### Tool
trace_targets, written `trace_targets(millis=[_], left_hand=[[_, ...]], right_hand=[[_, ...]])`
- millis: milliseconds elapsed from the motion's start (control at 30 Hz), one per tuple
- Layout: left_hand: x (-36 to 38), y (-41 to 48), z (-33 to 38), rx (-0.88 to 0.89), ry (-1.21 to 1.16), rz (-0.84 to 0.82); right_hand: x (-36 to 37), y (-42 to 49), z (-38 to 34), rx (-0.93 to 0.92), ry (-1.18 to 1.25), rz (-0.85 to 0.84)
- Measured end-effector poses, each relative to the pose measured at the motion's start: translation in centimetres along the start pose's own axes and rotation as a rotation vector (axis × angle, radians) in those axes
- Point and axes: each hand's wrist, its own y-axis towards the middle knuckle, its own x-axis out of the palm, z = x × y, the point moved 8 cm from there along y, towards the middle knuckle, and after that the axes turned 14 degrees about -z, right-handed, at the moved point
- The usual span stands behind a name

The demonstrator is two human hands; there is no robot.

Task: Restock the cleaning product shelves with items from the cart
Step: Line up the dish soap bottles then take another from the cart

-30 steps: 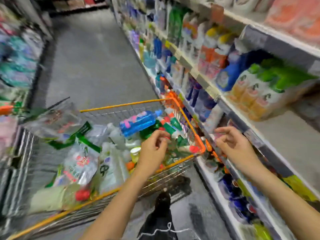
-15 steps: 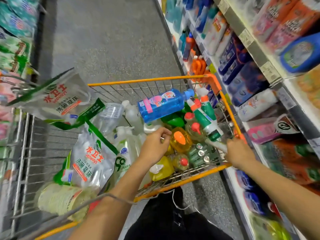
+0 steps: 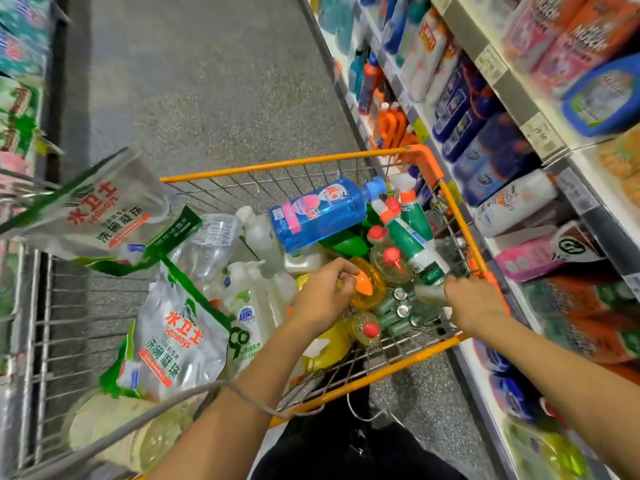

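The right hand (image 3: 474, 301), which a second ago hovered out by the shelves (image 3: 502, 81), is now down inside the cart (image 3: 277, 165). Its fingers are curled round the pale lower end of a green-and-white spray bottle (image 3: 414, 237) lying against the cart's near right rim. The left hand (image 3: 323, 296) has stayed in the middle of the load, and its thumb and fingers close on the top of a yellow bottle (image 3: 367, 296), right at the orange cap. Neither bottle looks lifted yet. I judge this to be the start of a fresh pick: both hands have a hold, and nothing from this pair has reached a shelf.

The rest of the stock is still heaped in the wire cart. A blue bottle (image 3: 322, 213) lies across the top, with clear and white bottles beside it and green-and-silver refill pouches (image 3: 173, 341) on the left. A grey wire basket (image 3: 34, 323) adjoins on that side.

The setting is a shop aisle with a grey speckled floor (image 3: 207, 81). The shelves run close along the right of the cart, packed with blue, orange and white containers behind price tags. More blurred goods line the left side.
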Motion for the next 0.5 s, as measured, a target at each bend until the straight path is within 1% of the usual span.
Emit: trace_targets(millis=[167, 267, 367, 433, 500], left_hand=[[1.0, -0.1, 2.8, 0.103, 0.082, -0.059], [1.9, -0.2, 4.5, 0.157, 0.163, -0.160], [3.2, -0.5, 6.9, 0.232, 0.258, -0.262], [3.9, -0.9, 8.7, 0.272, 0.247, -0.300], [4.1, -1.5, 10.7, 0.320, 0.199, -0.298]], right_hand=[[-3.4, -3.4, 0.8, -0.078, 0.021, 0.030], [-6.6, -6.8, 1.6, -0.152, 0.047, 0.041], [-10.7, -11.0, 2.8, -0.263, 0.076, 0.074], [-13.4, -14.2, 3.7, -0.341, 0.082, 0.093], [-15.6, -17.4, 4.5, -0.400, 0.073, 0.107]])
